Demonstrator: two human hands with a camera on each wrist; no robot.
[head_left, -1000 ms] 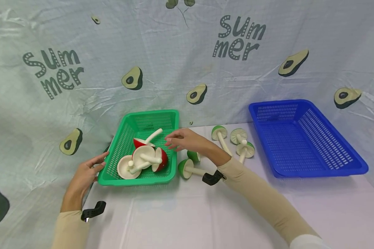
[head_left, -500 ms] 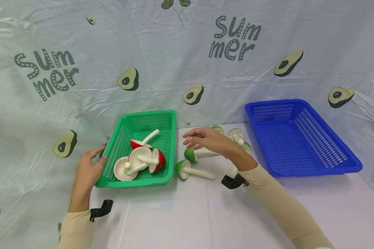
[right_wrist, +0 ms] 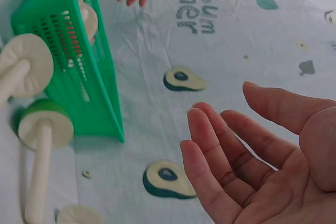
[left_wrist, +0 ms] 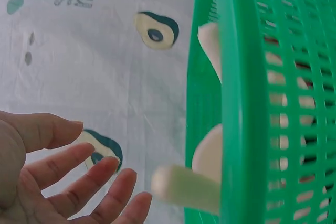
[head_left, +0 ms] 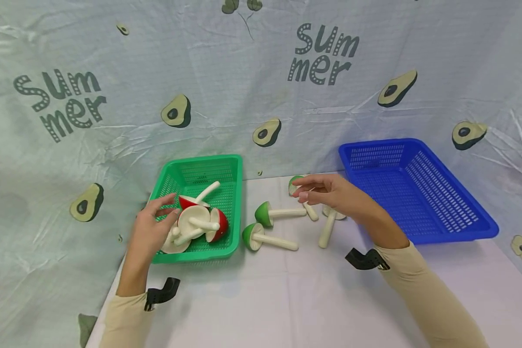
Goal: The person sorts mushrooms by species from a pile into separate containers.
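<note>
My left hand is over the near left side of the green basket, fingers loosely spread and holding nothing in the left wrist view. Inside that basket lie several toy mushrooms with pale stems, among them a red-capped mushroom. My right hand hangs above the table between the baskets, its fingers relaxed and nothing in them. Beneath and left of it lie several green-capped mushrooms, including one green-capped mushroom and a nearer green-capped mushroom. The right hand and forearm partly hide the others.
A blue basket stands at the right with nothing visible in it. The table has a white cloth. Behind it rises a pale sheet printed with avocados and lettering. A black strap camera sits on the right wrist.
My right hand has moved right from the green basket's right edge, over the green-capped mushrooms. The left hand has left the basket's left rim and come right, over its side. The head view has shifted slightly.
</note>
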